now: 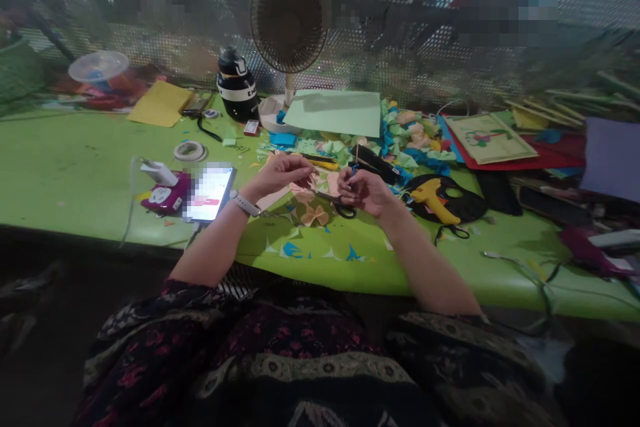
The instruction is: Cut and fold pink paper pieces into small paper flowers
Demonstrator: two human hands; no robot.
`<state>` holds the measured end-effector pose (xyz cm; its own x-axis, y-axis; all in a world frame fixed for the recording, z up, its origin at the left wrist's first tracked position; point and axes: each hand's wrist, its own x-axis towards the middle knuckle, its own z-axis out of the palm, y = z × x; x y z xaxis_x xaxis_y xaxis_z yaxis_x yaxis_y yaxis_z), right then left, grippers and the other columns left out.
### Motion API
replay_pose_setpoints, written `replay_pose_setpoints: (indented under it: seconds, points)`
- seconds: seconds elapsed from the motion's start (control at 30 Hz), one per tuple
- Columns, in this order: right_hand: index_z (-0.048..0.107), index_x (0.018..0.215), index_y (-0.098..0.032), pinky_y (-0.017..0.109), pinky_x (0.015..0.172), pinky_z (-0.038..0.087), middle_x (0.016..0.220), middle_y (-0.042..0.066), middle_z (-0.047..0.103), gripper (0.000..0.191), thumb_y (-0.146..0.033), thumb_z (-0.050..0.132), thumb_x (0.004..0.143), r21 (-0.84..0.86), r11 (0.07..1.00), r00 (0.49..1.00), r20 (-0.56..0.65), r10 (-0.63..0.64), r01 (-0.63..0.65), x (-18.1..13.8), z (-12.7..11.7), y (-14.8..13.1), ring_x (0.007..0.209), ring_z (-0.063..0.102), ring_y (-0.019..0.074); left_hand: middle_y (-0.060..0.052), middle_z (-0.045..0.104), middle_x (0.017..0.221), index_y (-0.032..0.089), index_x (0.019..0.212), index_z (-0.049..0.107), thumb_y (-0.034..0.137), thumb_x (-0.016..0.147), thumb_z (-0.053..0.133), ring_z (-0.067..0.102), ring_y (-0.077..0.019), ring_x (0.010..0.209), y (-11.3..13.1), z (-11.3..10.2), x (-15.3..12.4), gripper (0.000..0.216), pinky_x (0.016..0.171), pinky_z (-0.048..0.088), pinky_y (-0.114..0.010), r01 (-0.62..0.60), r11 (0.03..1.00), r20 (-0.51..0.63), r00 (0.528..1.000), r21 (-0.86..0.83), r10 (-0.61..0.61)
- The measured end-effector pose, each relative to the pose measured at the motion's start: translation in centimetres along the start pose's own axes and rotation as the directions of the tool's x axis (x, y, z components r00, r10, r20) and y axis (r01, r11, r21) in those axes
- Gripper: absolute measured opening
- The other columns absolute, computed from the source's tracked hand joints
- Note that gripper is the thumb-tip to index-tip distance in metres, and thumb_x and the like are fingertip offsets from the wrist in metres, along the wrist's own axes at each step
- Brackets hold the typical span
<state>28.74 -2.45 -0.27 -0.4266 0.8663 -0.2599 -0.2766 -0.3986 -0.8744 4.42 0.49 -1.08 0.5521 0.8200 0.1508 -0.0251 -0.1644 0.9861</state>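
My left hand (pixel 287 171), with a white watch on the wrist, hovers over peach paper pieces, its fingers bent together in a pinch. What lies between the fingertips is too small to make out. To its right, my right hand (pixel 369 190) has its fingers curled round something thin, with a bit of blue at the fingertips. Dark scissors (pixel 345 209) lie by that hand, partly covered by it. A peach paper flower (pixel 315 216) rests just below the hands. Behind them are a yellow cutter (pixel 323 162) and a black stapler (pixel 376 163).
Heaped paper scraps (pixel 413 130) and a pale green sheet (pixel 335 112) lie behind. A fan (pixel 289 17) and black bottle (pixel 237 90) stand at the back. A lit phone (pixel 210 195) and tape roll (pixel 190 151) are left; a black palette-shaped piece (pixel 467 199) is right.
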Motion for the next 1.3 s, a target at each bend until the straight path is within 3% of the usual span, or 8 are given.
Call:
replay_pose_setpoints:
  seconds: [0.1, 0.2, 0.47, 0.53, 0.6, 0.7, 0.9, 1.3]
  points:
    - [0.056, 0.067, -0.018, 0.018, 0.034, 0.013, 0.044, -0.009, 0.039, 0.015, -0.029, 0.065, 0.069, -0.088, 0.994, 0.997, 0.035, 0.068, -0.065, -0.1, 0.5, 0.5, 0.035, 0.017, 0.0027, -0.006, 0.075, 0.082, 0.015, 0.094, 0.074, 0.041, 0.085, 0.075, 0.072, -0.0132, 0.074, 0.5, 0.4, -0.1, 0.028, 0.074, 0.060, -0.027, 0.022, 1.000, 0.162, 0.986, 0.006, -0.023]
    - [0.059, 0.068, -0.017, 0.017, 0.035, 0.015, 0.042, -0.010, 0.038, 0.028, -0.039, 0.075, 0.075, -0.193, 0.979, 0.996, 0.041, 0.079, -0.070, -0.3, 0.9, 1.2, 0.035, 0.020, 0.0023, -0.006, 0.075, 0.081, 0.015, 0.093, 0.075, 0.042, 0.084, 0.076, 0.071, -0.0131, 0.072, 1.0, 0.6, -0.3, 0.029, 0.072, 0.059, -0.026, 0.035, 0.999, 0.269, 0.962, 0.023, -0.040]
    - [0.064, 0.067, -0.016, 0.017, 0.036, 0.012, 0.041, -0.010, 0.039, 0.037, -0.042, 0.089, 0.062, -0.285, 0.956, 0.991, 0.084, 0.103, -0.075, -0.6, 1.1, 1.7, 0.035, 0.027, 0.0022, -0.007, 0.076, 0.082, 0.017, 0.093, 0.077, 0.042, 0.082, 0.077, 0.071, -0.0150, 0.073, 1.2, 0.9, -0.5, 0.027, 0.072, 0.059, -0.028, 0.029, 0.995, 0.301, 0.952, 0.095, -0.056]
    - [0.064, 0.067, -0.016, 0.017, 0.036, 0.013, 0.041, -0.010, 0.039, 0.034, -0.040, 0.088, 0.062, -0.225, 0.971, 0.994, 0.050, 0.092, -0.078, -0.5, 1.5, 1.7, 0.035, 0.026, 0.0020, -0.008, 0.076, 0.084, 0.016, 0.097, 0.076, 0.040, 0.081, 0.077, 0.071, -0.0155, 0.076, 0.5, 1.1, -0.2, 0.029, 0.072, 0.058, -0.029, -0.009, 0.996, 0.216, 0.976, 0.087, -0.010]
    - [0.065, 0.070, -0.017, 0.018, 0.035, 0.014, 0.042, -0.011, 0.038, 0.030, -0.037, 0.086, 0.066, -0.116, 0.993, 0.999, -0.020, 0.027, -0.029, -0.4, 1.9, 1.7, 0.036, 0.023, 0.0019, -0.008, 0.075, 0.089, 0.017, 0.101, 0.074, 0.038, 0.081, 0.078, 0.070, -0.0141, 0.078, -0.4, 1.3, 0.2, 0.030, 0.073, 0.057, -0.028, -0.083, 0.992, -0.028, 0.996, 0.100, 0.086]
    - [0.066, 0.078, -0.018, 0.017, 0.035, 0.015, 0.044, -0.013, 0.035, 0.025, -0.034, 0.083, 0.070, 0.046, 0.996, 0.988, -0.137, -0.067, 0.074, 0.0, 2.3, 1.9, 0.037, 0.017, 0.0020, -0.005, 0.070, 0.078, 0.015, 0.086, 0.071, 0.041, 0.083, 0.075, 0.063, -0.0111, 0.069, -1.3, 1.9, 0.5, 0.027, 0.066, 0.052, -0.024, -0.145, 0.972, -0.345, 0.916, 0.184, 0.202]
    - [0.065, 0.081, -0.018, 0.016, 0.034, 0.016, 0.044, -0.013, 0.035, 0.034, -0.036, 0.088, 0.063, 0.114, 0.978, 0.948, -0.288, -0.133, 0.172, 0.6, 2.5, 2.9, 0.037, 0.020, 0.0015, -0.010, 0.076, 0.096, 0.014, 0.098, 0.077, 0.046, 0.081, 0.077, 0.069, -0.0156, 0.083, -0.8, 4.1, -0.2, 0.036, 0.077, 0.055, -0.029, -0.047, 0.999, -0.021, 0.999, 0.009, 0.048]
    - [0.064, 0.074, -0.021, 0.019, 0.033, 0.020, 0.043, -0.012, 0.035, 0.035, -0.043, 0.088, 0.062, -0.021, 0.967, 0.906, -0.344, -0.246, 0.255, 0.8, 2.5, 3.8, 0.036, 0.025, 0.0030, -0.005, 0.074, 0.084, 0.013, 0.091, 0.076, 0.037, 0.076, 0.081, 0.066, -0.0104, 0.070, -1.1, 4.8, -0.3, 0.029, 0.074, 0.057, -0.028, 0.083, 0.978, -0.142, 0.984, -0.194, -0.111]
